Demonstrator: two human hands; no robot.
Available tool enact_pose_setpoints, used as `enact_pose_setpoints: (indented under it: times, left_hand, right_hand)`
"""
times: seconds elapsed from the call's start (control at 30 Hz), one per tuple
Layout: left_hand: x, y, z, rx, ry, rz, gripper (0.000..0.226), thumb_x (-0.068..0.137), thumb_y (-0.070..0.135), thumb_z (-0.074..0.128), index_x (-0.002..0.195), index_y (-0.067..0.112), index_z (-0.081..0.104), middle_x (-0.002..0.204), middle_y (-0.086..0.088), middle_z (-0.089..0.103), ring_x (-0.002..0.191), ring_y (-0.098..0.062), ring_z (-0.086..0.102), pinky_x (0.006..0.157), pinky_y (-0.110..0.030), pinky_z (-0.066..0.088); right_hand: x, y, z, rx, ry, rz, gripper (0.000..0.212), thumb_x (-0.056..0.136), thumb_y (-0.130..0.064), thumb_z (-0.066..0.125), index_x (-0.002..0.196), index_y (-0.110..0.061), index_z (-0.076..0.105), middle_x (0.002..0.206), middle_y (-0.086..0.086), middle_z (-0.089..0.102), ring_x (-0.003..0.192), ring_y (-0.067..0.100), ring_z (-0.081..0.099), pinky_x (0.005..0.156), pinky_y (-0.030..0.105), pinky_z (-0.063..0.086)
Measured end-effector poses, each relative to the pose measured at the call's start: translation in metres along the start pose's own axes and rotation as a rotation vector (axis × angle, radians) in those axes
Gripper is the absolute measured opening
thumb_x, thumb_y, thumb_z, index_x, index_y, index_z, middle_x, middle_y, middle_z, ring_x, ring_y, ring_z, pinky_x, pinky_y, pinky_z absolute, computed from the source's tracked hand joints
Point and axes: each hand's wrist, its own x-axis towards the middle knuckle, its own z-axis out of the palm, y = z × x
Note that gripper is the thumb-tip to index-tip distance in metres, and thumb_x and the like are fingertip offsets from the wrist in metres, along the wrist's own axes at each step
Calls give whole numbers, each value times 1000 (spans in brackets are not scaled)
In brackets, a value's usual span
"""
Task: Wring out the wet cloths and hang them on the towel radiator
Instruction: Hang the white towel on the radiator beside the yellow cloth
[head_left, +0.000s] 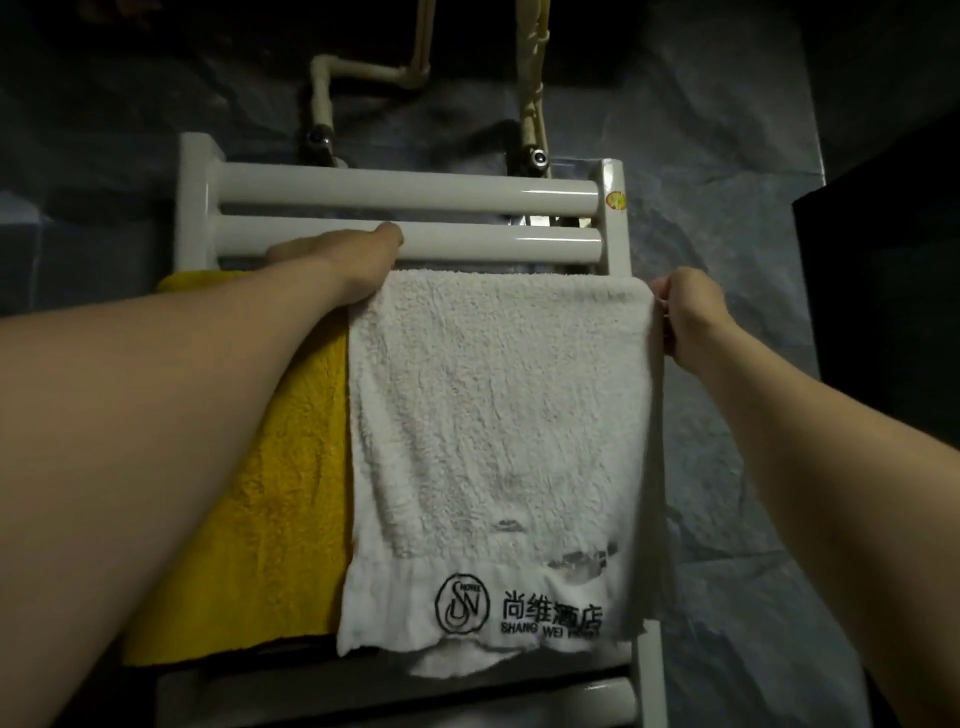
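Observation:
A white terry towel (498, 436) with a black hotel logo near its lower hem hangs over a bar of the white towel radiator (415, 189). A yellow cloth (270, 509) hangs on the same bar to its left, partly behind my left forearm. My left hand (343, 260) reaches over the towel's top left corner, its fingers going behind the bar and out of sight. At the towel's top right edge, my right hand (685, 317) pinches the cloth beside the radiator's right upright.
Beige pipes (363, 73) and two metal valves (535, 158) sit above the radiator against a grey stone-patterned wall. A dark object (883, 312) stands at the right. Another radiator bar (597, 699) shows below the towel.

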Motion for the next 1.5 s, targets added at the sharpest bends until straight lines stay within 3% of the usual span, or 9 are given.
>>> enact_pose_setpoints:
  times: [0.13,0.3,0.43,0.6,0.73,0.83,0.93,1.2,1.5]
  left_hand:
    - [4,-4,3,20,33,65,70,89,65,17,129,22,55,114,-12,55,99,-33,51,84,-44,35]
    - [5,-12,-4,-4,-52,158,62,71,68,29,106,29,62,104,-6,59,90,-30,52,83,-43,41]
    - [1,-20,-7,104,-108,320,55,87,68,29,119,37,60,133,-1,58,115,-29,53,102,-50,39]
    - [-7,-26,-14,150,-243,394,65,93,74,11,147,46,33,159,0,35,145,-28,31,117,-55,22]
    - [-39,-7,-17,426,-136,242,56,101,59,16,152,38,27,157,-10,29,146,-36,19,114,-66,14]
    - [-69,-4,-4,125,-59,186,51,103,48,26,151,32,30,159,-7,24,147,-31,20,120,-57,14]
    - [-122,-29,5,-165,60,175,39,97,35,42,134,25,46,144,-6,40,132,-28,38,109,-44,37]
    - [-348,-192,34,62,-486,-176,19,88,32,56,94,19,43,99,-8,61,92,-30,61,72,-35,48]
    - [-540,-315,-40,102,-478,-564,21,95,22,53,101,3,60,108,-18,66,100,-31,62,77,-32,42]
  right_hand:
    - [18,-10,9,-113,68,-177,26,86,-5,42,99,-25,53,85,0,53,73,14,52,56,27,41]
    - [35,-12,18,-526,242,-265,21,85,-12,52,106,-14,56,106,9,59,108,31,57,87,34,46]
    - [0,-27,24,-751,444,-449,31,91,-23,48,117,-8,57,124,21,55,117,40,50,100,49,43]
    - [-64,1,41,-882,182,-874,31,96,-33,37,88,-14,60,97,16,65,96,35,53,84,42,38]
    - [-71,-35,29,-1116,-115,-606,53,100,-48,24,107,-16,66,118,18,65,108,37,56,95,46,44]
    - [-77,-57,17,-1136,-227,-466,49,98,-42,28,123,-15,60,129,22,59,114,39,55,96,43,46]
    - [-119,-35,0,-924,-119,-484,29,92,-27,43,106,-8,59,109,17,61,94,34,59,83,41,52]
    - [-330,126,-15,-796,-668,-123,8,89,-21,53,91,-14,55,84,8,62,75,24,58,61,35,43]
    - [-541,162,40,-712,-1097,-84,13,89,-18,56,97,-11,64,92,12,69,92,29,62,72,30,41]
